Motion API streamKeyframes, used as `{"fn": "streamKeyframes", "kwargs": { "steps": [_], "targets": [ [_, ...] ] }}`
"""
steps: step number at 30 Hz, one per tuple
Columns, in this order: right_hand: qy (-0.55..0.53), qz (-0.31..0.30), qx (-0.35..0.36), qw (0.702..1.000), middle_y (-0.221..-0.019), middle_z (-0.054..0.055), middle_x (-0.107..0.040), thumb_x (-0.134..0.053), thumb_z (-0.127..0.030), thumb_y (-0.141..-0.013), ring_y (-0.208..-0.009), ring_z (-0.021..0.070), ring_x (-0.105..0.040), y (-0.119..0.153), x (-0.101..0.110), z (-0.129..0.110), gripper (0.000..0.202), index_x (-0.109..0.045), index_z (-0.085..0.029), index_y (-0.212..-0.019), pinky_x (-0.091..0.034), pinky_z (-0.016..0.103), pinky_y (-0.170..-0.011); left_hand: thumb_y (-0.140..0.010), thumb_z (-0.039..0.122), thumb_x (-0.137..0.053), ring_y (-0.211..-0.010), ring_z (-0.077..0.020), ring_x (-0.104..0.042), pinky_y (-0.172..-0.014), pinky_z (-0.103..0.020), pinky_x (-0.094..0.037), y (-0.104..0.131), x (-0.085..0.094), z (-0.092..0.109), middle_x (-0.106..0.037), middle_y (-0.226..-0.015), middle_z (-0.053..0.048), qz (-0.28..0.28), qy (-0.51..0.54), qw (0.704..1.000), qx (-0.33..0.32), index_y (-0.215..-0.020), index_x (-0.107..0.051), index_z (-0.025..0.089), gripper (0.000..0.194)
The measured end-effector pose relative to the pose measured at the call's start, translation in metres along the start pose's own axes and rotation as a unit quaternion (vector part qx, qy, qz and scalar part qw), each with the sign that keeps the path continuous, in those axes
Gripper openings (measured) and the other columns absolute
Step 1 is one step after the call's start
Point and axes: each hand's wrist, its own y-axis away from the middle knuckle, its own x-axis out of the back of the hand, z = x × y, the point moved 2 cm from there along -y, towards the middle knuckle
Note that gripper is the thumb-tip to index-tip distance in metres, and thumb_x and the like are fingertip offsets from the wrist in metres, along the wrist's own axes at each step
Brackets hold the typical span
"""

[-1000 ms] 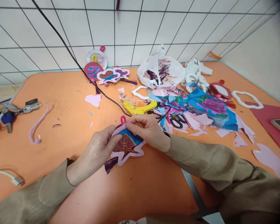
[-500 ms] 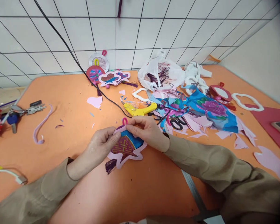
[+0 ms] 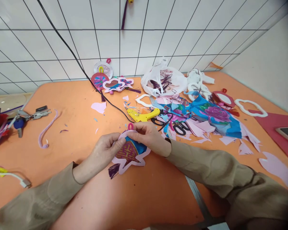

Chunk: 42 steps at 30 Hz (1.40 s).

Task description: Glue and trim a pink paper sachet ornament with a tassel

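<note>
Between my two hands is a flat fish-shaped ornament with a pink border and a maroon, gold and blue patterned fabric face. A dark purple tassel hangs at its lower left, and a pink loop stands at its top. My left hand pinches the upper left border between thumb and fingers. At the upper edge, close to the loop, my right hand is closed on the border, its fingertips partly hiding it. Just beyond my right hand lies a yellow glue gun.
Finished ornaments lie at the back left near the wall. Blue floral fabric, black-handled scissors and pink scraps crowd the right, before a white plastic bag. A black cord crosses down to the glue gun. Keys sit at left.
The view has tilted up slightly, so the table sits lower in it. Both hands still grip the ornament, and its pink loop and upper border show a little more.
</note>
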Motion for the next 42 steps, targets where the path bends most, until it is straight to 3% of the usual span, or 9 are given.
{"fn": "streamKeyframes", "kwargs": {
  "steps": [7, 16, 20, 24, 26, 29, 32, 36, 42],
  "targets": [
    [-0.021, -0.002, -0.016, 1.0, -0.055, -0.006, -0.039, -0.067, -0.042, -0.073, -0.05, 0.0052, -0.033, 0.002, -0.002, -0.003, 0.034, -0.051, -0.015, -0.063, -0.026, 0.021, -0.045, -0.084, 0.049, -0.053, -0.059, -0.0125, -0.052, -0.057, -0.025, -0.042, 0.0, 0.001, -0.004, -0.059, -0.066, -0.001, -0.01, 0.026, 0.999, 0.021, -0.076, -0.06, 0.013, 0.037],
    [0.032, 0.118, 0.1, 0.987, -0.084, 0.004, -0.067, -0.068, -0.024, -0.07, -0.079, 0.0157, -0.064, -0.007, 0.023, -0.014, 0.016, -0.065, -0.016, -0.084, -0.053, 0.031, -0.075, -0.086, 0.046, -0.06, -0.064, -0.0145, -0.061, -0.062, -0.026, -0.047, 0.0, 0.015, -0.008, -0.069, -0.074, -0.005, -0.119, 0.128, 0.983, 0.052, -0.083, -0.067, 0.012, 0.035],
    [0.088, 0.143, 0.171, 0.971, -0.079, 0.003, -0.067, -0.069, -0.019, -0.068, -0.072, 0.0145, -0.064, -0.006, 0.029, -0.02, 0.011, -0.067, -0.017, -0.079, -0.053, 0.029, -0.066, -0.086, 0.047, -0.059, -0.066, -0.0155, -0.063, -0.064, -0.027, -0.048, 0.0, 0.015, -0.008, -0.07, -0.076, -0.005, -0.132, 0.131, 0.981, 0.055, -0.085, -0.068, 0.012, 0.036],
    [0.171, 0.156, 0.203, 0.951, -0.065, -0.001, -0.062, -0.056, -0.023, -0.084, -0.048, 0.0101, -0.054, 0.0, 0.038, -0.032, 0.015, -0.068, -0.019, -0.093, -0.046, 0.026, -0.049, -0.085, 0.048, -0.06, -0.063, -0.0149, -0.062, -0.062, -0.026, -0.048, -0.002, 0.016, -0.006, -0.07, -0.074, -0.005, -0.108, 0.093, 0.988, 0.053, -0.083, -0.068, 0.012, 0.037],
    [0.297, 0.124, 0.219, 0.921, -0.068, 0.001, -0.065, -0.05, -0.019, -0.088, -0.055, 0.0135, -0.057, 0.0, 0.047, -0.04, 0.024, -0.067, -0.019, -0.104, -0.047, 0.029, -0.054, -0.084, 0.049, -0.059, -0.065, -0.0162, -0.062, -0.063, -0.028, -0.049, -0.004, 0.017, -0.006, -0.07, -0.074, -0.005, -0.093, 0.073, 0.992, 0.046, -0.085, -0.068, 0.013, 0.038],
    [0.548, 0.03, 0.225, 0.805, -0.096, 0.01, -0.07, -0.046, -0.009, -0.084, -0.09, 0.0232, -0.062, -0.007, 0.063, -0.044, 0.033, -0.068, -0.017, -0.107, -0.047, 0.035, -0.076, -0.084, 0.051, -0.058, -0.064, -0.0167, -0.061, -0.061, -0.028, -0.049, -0.008, 0.019, -0.008, -0.068, -0.072, -0.004, -0.072, 0.041, 0.996, 0.035, -0.081, -0.067, 0.014, 0.038],
    [0.68, -0.055, 0.158, 0.714, -0.104, 0.012, -0.068, -0.046, -0.006, -0.082, -0.101, 0.0277, -0.057, -0.015, 0.077, -0.035, 0.04, -0.065, -0.016, -0.115, -0.043, 0.037, -0.081, -0.083, 0.051, -0.058, -0.061, -0.0153, -0.058, -0.059, -0.027, -0.047, -0.012, 0.021, -0.013, -0.066, -0.067, -0.003, -0.053, 0.008, 0.998, 0.026, -0.075, -0.065, 0.014, 0.038],
    [0.717, -0.055, 0.099, 0.687, -0.105, 0.013, -0.066, -0.047, -0.009, -0.083, -0.098, 0.0281, -0.057, -0.022, 0.082, -0.02, 0.045, -0.056, -0.016, -0.126, -0.039, 0.036, -0.076, -0.083, 0.051, -0.056, -0.064, -0.0156, -0.057, -0.062, -0.028, -0.046, -0.015, 0.021, -0.018, -0.066, -0.072, -0.004, -0.05, -0.002, 0.998, 0.028, -0.079, -0.064, 0.013, 0.039],
    [0.694, -0.042, 0.139, 0.705, -0.095, 0.013, -0.061, -0.047, -0.01, -0.082, -0.086, 0.0258, -0.055, -0.03, 0.083, -0.008, 0.052, -0.051, -0.017, -0.134, -0.037, 0.035, -0.073, -0.084, 0.044, -0.054, -0.061, -0.012, -0.049, -0.058, -0.024, -0.041, -0.015, 0.019, -0.016, -0.057, -0.067, 0.001, -0.03, -0.023, 0.999, -0.002, -0.079, -0.063, 0.015, 0.031]
  ]
}}
